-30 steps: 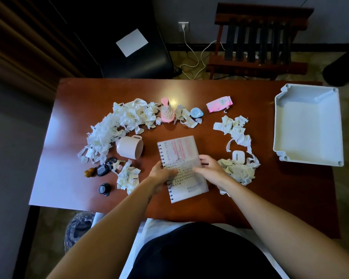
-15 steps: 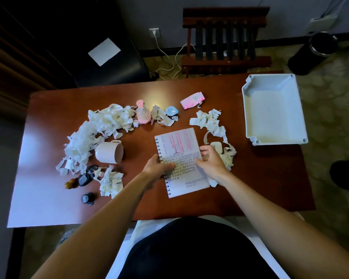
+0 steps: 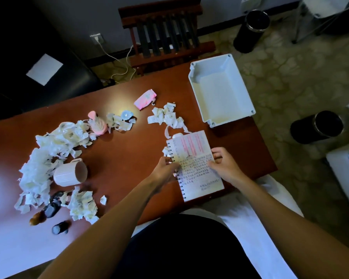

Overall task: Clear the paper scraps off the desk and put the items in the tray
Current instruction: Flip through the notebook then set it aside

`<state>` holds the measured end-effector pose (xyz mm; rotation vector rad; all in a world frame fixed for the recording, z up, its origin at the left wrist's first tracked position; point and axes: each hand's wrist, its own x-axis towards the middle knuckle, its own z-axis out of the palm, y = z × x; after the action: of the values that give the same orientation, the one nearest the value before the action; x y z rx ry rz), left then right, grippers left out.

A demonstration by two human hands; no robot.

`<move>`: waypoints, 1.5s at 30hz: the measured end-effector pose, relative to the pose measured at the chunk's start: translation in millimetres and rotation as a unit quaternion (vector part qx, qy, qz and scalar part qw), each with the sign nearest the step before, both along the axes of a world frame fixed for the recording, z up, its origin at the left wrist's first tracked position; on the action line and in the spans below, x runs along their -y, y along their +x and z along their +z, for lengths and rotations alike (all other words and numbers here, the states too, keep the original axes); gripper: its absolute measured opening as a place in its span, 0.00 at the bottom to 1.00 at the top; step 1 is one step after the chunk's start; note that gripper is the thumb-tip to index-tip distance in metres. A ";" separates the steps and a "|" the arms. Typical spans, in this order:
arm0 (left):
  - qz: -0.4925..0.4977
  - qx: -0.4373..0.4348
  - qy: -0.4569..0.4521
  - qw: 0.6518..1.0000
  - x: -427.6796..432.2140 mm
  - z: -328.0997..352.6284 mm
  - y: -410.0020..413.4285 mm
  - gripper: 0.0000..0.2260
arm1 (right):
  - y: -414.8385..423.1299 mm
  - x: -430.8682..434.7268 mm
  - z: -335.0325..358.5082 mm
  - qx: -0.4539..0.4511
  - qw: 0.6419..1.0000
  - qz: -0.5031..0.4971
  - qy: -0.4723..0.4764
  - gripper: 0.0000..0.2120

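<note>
Both hands grip a spiral notebook (image 3: 194,164) at centre right of the frame: the left hand (image 3: 165,170) has its fingers closed on the coil edge, the right hand (image 3: 226,164) pinches the opposite edge. The white tray (image 3: 248,97) sits in the upper right, on the brown surface (image 3: 129,158). Paper scraps (image 3: 48,158) heap at left around a tipped mug (image 3: 71,173); a smaller heap (image 3: 166,115) lies just above the notebook.
</note>
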<state>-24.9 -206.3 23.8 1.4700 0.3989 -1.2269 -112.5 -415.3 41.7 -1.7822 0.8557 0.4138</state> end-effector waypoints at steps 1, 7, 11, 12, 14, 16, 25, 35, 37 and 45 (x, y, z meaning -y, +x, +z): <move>-0.009 -0.002 0.002 1.000 8.7 -1.7 -4.6 0.13 | -8.8 6.9 -0.9 -0.006 1.000 -0.009 -0.007 0.15; -0.050 -0.029 0.000 0.998 53.6 -4.5 -21.9 0.12 | -44.9 43.8 -6.9 -0.030 0.998 -0.059 -0.018 0.15; -0.074 -0.050 -0.009 0.996 78.4 -1.4 -27.0 0.13 | -60.2 62.7 -12.4 -0.039 0.994 -0.092 -0.033 0.18; -0.083 -0.054 -0.012 0.995 84.6 -1.5 -29.1 0.14 | -62.8 67.5 -14.3 -0.042 0.994 -0.095 -0.037 0.19; -0.093 -0.067 -0.009 0.993 96.2 -1.3 -32.8 0.16 | -65.8 76.9 -18.4 -0.049 0.993 -0.100 -0.041 0.20; -0.091 -0.086 -0.010 0.992 105.8 -2.6 -34.5 0.17 | -65.9 85.2 -22.0 -0.054 0.992 -0.101 -0.043 0.20; -0.061 -0.132 -0.023 0.989 146.6 -0.4 -29.5 0.10 | -63.5 121.6 -31.7 -0.070 0.991 -0.097 -0.055 0.21; -0.073 -0.132 -0.018 0.988 174.9 -9.5 -17.0 0.19 | -43.9 143.0 -37.8 -0.065 0.992 -0.087 -0.060 0.22; -0.070 -0.131 -0.014 0.989 179.1 -11.5 -14.6 0.20 | -39.9 145.9 -38.2 -0.061 0.992 -0.091 -0.058 0.22; -0.050 -0.134 -0.009 0.990 190.5 -15.5 -15.5 0.23 | -24.9 151.6 -37.0 -0.054 0.994 -0.089 -0.044 0.23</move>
<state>-40.4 -396.8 8.2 1.3260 0.4963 -1.5124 -137.3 -566.9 4.6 -1.7578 1.1150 0.3634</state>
